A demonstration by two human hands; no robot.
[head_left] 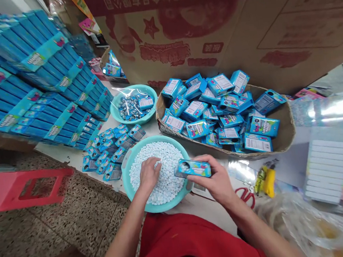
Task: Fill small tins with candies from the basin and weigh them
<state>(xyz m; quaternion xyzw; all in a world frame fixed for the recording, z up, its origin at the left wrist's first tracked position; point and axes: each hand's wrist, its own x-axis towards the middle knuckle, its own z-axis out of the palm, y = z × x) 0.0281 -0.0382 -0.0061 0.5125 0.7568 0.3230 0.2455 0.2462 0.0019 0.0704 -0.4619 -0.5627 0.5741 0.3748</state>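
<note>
Small pale blue and white candies fill a round turquoise basin (pixel 127 187) in front of me. My left hand (pixel 149 174) is down at the candies (pixel 167 189), its fingers curled; what lies inside them is hidden. Over the basin's right side, my right hand (pixel 216 176) grips a small blue tin (pixel 197 168) lying lengthwise. A round dark opening shows at the tin's left end, with something pale inside. To the left of the basin, several similar blue tins (pixel 113 171) stand in close rows, with round openings on top.
A cut-down carton (pixel 289 142) heaped with blue tins stands behind the basin. Another turquoise bowl (pixel 114 109) holds small shiny pieces. Stacked blue display boxes (pixel 50 87) rise at left, above a red stool (pixel 3 191). Red scissors (pixel 246 196) and a plastic bag (pixel 312 224) lie at right.
</note>
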